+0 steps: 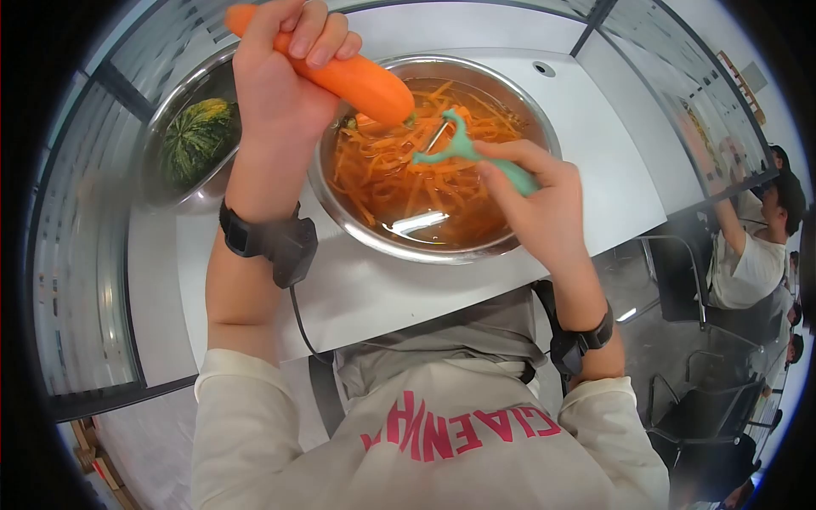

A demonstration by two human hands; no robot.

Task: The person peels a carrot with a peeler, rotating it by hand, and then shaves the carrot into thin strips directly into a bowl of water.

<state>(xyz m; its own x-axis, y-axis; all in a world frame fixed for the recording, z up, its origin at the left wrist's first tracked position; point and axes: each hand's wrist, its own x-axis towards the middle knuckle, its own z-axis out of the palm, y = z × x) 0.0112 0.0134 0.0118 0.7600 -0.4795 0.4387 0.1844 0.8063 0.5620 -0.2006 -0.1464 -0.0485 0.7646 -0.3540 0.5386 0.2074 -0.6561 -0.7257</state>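
A peeled-looking orange carrot [361, 85] is gripped in my left hand [289, 85], tilted down to the right over the left part of a large steel bowl [387, 246]. My right hand [544, 195] is closed on the handle of a mint-green peeler [459, 149]. The peeler's blade is just below and right of the carrot's end, apart from it. In the bowl, many thin orange peelings [433, 191] lie in orange-tinted water. Something green, partly hidden, shows at the bowl's left inner side.
At the left, a second steel bowl [144, 161] holds a green and yellow striped gourd [200, 140]. Both bowls stand on a white table [595, 170] with glass panels around it. Another person [748, 255] sits at the far right, near black chairs [705, 408].
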